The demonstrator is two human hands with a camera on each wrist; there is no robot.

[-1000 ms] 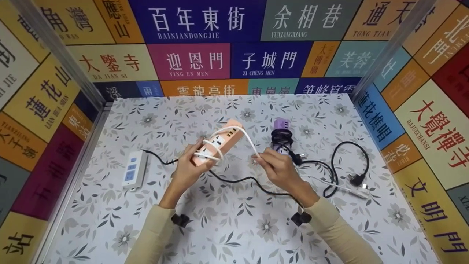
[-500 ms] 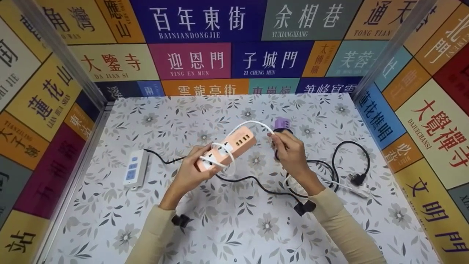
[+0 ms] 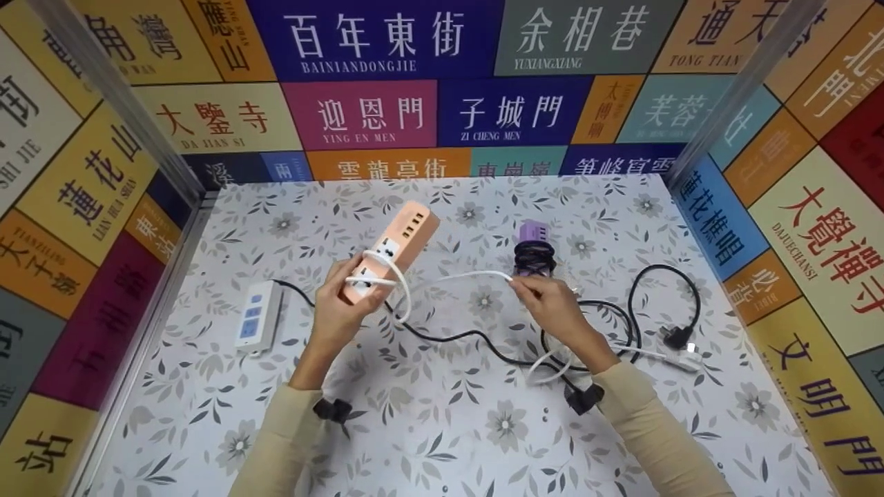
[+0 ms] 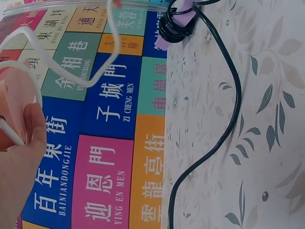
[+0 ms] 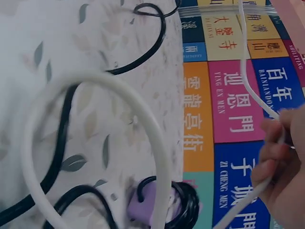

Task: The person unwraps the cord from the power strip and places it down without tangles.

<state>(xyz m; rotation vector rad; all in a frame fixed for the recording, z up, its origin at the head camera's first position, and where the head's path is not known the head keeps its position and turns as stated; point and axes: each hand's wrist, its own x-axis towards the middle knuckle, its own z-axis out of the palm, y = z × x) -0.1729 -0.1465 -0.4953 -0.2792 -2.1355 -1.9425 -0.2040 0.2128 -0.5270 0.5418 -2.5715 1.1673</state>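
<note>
Colourful sign-printed panels (image 3: 359, 114) stand behind a white floral tabletop (image 3: 442, 442). Left of the long peach plastic power strip (image 3: 407, 231) lies a white, blue-socketed power strip (image 3: 259, 317). The left hand (image 3: 338, 297) grips the peach strip above the tabletop; right of that strip, black cable (image 3: 534, 259) wraps a purple plastic block (image 3: 533, 231), and the right hand (image 3: 552, 304) pinches round white cord (image 3: 476, 274).

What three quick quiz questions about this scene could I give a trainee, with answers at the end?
1. Which hand holds the peach power strip?
2. True or false: a black cord is wound around the purple power strip.
3. The right hand pinches which thing: (a) a black plug, (b) the white cord, (c) the purple power strip?

Key: 1. the left hand; 2. true; 3. b.
</note>
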